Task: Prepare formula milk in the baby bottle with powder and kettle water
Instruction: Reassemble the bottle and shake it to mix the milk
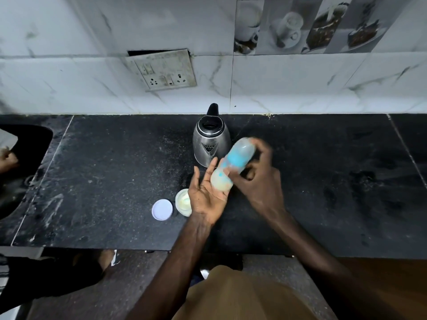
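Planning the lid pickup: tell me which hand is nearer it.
Left. The left hand sits just right of the lid; the right hand is farther right, gripping the bottle.

A grimy switch plate (165, 70) sits askew on marbled tiles (300, 84) above the black counter (323, 192)

Dim, cool, even light; motion-blurred bottle (233, 162); soft shadows; wide-angle bowing toward the edges.

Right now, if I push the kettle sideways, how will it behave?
The kettle looks rigid steel with a wide base, so it should slide, not tip. Its mouth is uncovered; any water might slosh. Fill unseen, so weight is uncertain.
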